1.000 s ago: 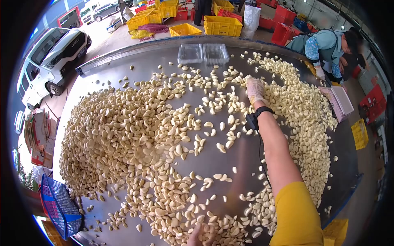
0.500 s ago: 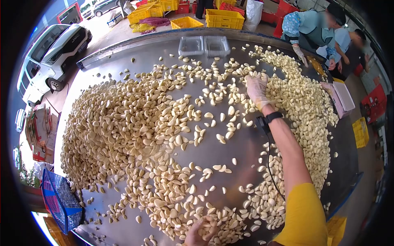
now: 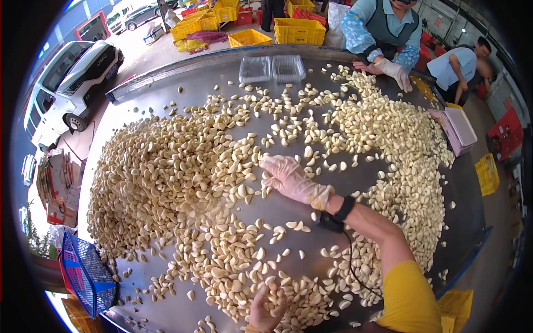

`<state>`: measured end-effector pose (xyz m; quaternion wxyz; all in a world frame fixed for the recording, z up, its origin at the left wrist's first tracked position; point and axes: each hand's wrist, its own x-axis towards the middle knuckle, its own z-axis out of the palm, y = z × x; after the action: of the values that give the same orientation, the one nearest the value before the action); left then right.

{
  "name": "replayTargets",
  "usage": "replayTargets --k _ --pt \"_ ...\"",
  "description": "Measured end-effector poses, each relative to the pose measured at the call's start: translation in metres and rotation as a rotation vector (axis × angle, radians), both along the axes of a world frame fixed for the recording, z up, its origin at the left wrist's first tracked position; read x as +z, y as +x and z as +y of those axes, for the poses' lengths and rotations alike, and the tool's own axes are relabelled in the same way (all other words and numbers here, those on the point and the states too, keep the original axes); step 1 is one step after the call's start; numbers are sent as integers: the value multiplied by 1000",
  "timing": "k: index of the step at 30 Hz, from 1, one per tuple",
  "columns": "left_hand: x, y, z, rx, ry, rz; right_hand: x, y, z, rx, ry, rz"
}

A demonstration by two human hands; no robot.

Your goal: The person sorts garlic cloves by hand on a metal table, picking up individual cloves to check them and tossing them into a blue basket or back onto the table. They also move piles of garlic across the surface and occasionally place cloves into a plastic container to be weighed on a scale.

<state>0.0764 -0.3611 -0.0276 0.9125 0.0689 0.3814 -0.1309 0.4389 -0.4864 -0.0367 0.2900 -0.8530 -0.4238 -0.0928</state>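
Peeled garlic cloves [image 3: 161, 166] lie in a broad heap on the left of the metal table [image 3: 327, 222]. A second spread of paler cloves [image 3: 411, 172] covers the right side. My right hand [image 3: 294, 178], in a thin clear glove, is at the right edge of the left heap. Its fingers are bent together and point left among the cloves; what they pinch, if anything, is hidden. At the bottom edge, my left hand [image 3: 266, 309] is cupped palm up, with its fingers curled around several garlic cloves. Loose cloves surround it.
Two joined clear plastic trays [image 3: 272, 69] stand at the far edge. A blue basket [image 3: 86, 272] is at the left corner, a pink-and-white box [image 3: 456, 130] at the right. Across the table a co-worker's gloved hand [image 3: 394, 74] rests near the cloves. Yellow crates [image 3: 300, 31] stand behind.
My right hand has moved left and nearer to me, from the right-hand cloves to the left heap. My left hand stays low among the cloves. The co-worker across has leaned in over the table.
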Motion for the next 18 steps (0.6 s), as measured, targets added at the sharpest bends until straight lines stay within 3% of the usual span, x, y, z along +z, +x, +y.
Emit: replayTargets --k 3,6,7,8,10,11,13,16,17,18 --pt "0 6 -2 -79 68 63 -27 77 0 -204 -233 -321" --pt "1 2 -1 -32 99 157 -34 116 -50 -254 -377 -365" --pt "9 3 -1 -19 89 168 -23 119 -76 -387 -403 -488" --pt "26 10 -2 -75 129 118 -4 119 -98 -582 -486 -299" --pt "34 11 -1 -180 200 -87 3 130 -148 -834 -660 -240" --pt "27 7 -2 -176 192 -92 9 128 -160 -913 -760 -408" --pt "12 2 -6 -253 128 -121 22 126 -157 -890 -668 -505" --pt "7 0 -8 -258 146 -76 1 152 -125 -603 -192 -192" --pt "8 0 -6 -263 203 -27 -2 155 -106 -540 -154 -206" --pt "15 3 -3 -269 211 -25 -15 167 -89 -396 58 -260"
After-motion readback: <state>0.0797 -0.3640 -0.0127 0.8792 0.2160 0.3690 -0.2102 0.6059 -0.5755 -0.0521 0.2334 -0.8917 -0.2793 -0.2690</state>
